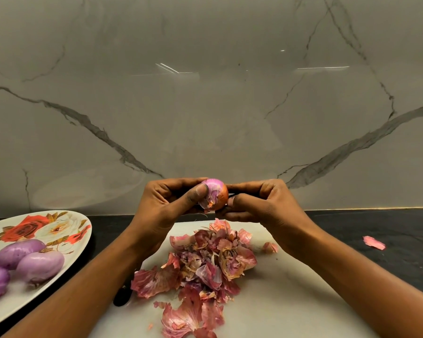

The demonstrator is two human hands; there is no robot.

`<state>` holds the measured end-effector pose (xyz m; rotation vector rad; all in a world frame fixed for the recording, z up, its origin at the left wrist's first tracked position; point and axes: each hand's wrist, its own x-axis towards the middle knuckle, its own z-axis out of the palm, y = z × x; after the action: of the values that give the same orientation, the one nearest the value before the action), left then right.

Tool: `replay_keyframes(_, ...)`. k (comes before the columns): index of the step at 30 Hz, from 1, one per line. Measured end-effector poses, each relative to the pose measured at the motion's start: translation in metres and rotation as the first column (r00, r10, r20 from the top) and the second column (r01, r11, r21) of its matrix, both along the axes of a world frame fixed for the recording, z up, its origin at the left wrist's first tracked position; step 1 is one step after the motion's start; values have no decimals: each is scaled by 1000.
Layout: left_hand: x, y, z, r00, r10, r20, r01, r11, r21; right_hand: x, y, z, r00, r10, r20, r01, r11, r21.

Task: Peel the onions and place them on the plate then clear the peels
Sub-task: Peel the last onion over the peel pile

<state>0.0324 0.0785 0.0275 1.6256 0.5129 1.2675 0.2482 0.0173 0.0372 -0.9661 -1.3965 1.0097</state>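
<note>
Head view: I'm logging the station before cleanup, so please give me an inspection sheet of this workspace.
Surface: white board on a dark counter.
Job's things: half-peeled onion held above the board; three peeled onions on the floral plate, left.
Clutter: peels heaped on the board; one stray peel on the counter, right; a dark object by the board's left edge, partly hidden.
Hands: left hand grips the onion; right hand pinches its right side.
Cables: nothing seen.
Surroundings: veined marble wall behind.
</note>
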Motion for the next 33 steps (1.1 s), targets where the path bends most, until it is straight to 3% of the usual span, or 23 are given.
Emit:
replay_keyframes(20,1,-1,-1,1000,0,-12,0,1000,19,3,3,-5,1000,-1,10,0,1000,19)
replay_keyframes(29,4,0,-2,1000,15,16,-16,1000,10,1,4,-9,992,-113,62,108,991,78)
replay_keyframes(33,3,2,-5,999,28,-25,-28,999,24,3,5,-6,997,-71,43,69,997,48)
